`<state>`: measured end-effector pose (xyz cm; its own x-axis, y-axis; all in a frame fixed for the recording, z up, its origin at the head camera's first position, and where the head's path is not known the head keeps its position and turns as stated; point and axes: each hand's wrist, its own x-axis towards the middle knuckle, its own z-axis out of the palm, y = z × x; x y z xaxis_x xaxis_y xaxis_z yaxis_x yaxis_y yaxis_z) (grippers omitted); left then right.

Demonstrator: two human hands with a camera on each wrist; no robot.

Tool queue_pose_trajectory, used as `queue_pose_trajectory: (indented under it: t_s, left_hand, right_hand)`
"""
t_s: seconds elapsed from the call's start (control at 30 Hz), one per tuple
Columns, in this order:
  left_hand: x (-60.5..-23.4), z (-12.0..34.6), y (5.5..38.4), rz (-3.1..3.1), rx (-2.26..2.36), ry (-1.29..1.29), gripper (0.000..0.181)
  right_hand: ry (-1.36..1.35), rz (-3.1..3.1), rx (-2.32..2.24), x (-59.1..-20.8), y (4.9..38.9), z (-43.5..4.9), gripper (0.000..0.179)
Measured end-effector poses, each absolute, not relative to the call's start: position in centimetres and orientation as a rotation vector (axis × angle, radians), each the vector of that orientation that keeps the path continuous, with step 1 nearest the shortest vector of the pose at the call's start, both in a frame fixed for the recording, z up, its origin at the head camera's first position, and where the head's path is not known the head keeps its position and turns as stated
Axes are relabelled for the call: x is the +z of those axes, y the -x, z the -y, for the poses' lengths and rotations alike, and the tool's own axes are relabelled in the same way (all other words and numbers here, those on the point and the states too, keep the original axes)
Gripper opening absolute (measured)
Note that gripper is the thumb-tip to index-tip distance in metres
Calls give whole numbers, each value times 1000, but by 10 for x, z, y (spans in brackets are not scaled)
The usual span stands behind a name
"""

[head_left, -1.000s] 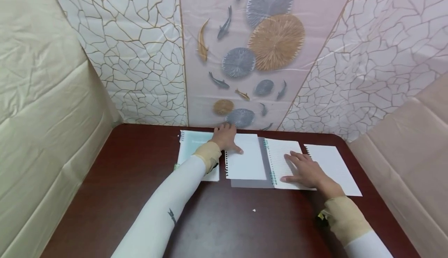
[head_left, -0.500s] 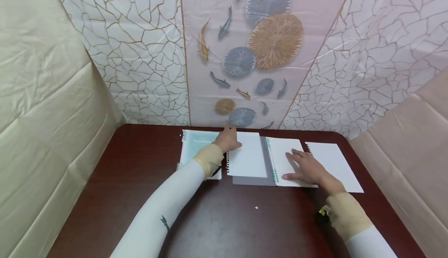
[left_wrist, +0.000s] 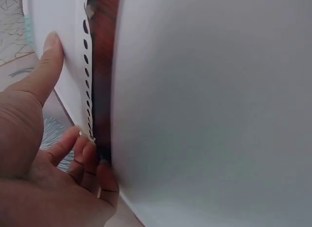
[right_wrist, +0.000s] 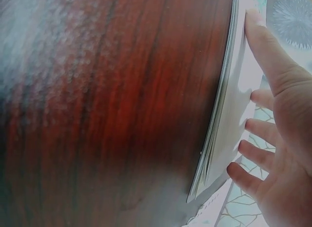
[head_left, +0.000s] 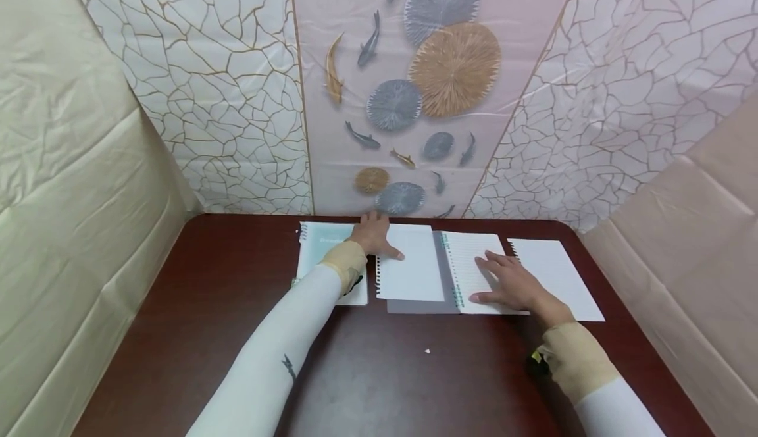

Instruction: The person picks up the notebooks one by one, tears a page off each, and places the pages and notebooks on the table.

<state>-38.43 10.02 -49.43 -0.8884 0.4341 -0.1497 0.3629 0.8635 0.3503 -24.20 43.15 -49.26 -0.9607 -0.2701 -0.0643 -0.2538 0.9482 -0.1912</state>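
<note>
A loose white sheet [head_left: 411, 269] with a torn, punched left edge lies partly over the grey left side of an opened spiral notebook. My left hand [head_left: 374, 234] rests at the sheet's upper left corner; its thumb touches the paper and its fingertips reach the far edge. In the left wrist view those fingers [left_wrist: 63, 149] bend beside the row of holes. My right hand [head_left: 512, 284] lies spread on the lined page of the spiral notebook [head_left: 470, 262]. In the right wrist view its thumb [right_wrist: 265, 46] and fingertips touch the page.
Left of the sheet lies a pale blue-green spiral notebook [head_left: 322, 253], partly behind my left arm. Another loose sheet [head_left: 559, 276] with a torn edge lies at the right. A small paper scrap [head_left: 428, 351] is on the dark red table [head_left: 367, 371]. Patterned cloth stands behind.
The left thumb drew nearer the fingers, then spread out again over the sheet. My right hand stays on the lined page. The head view shifts slightly.
</note>
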Motion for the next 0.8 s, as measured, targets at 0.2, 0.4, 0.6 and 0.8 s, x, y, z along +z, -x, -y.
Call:
queue_pose_trajectory:
  t_s: [0.2,0.4,0.6,0.8]
  left_hand:
    - [-499,-99,388,-2811,467,-630,114]
    - [-510,-99,399,-2805,453,-673,100]
    - [-511,-96,401,-2772,508,-643,93]
    - [-499,-97,393,-2753,530,-602,92]
  right_hand:
    - [394,-3005,-285,-492,242,-429,103]
    - [403,-3011,-279,-494,242,-432,103]
    - [424,-3003,-308,-494,242,-432,102]
    - [414,-2995,-298,-492,241,-431,102]
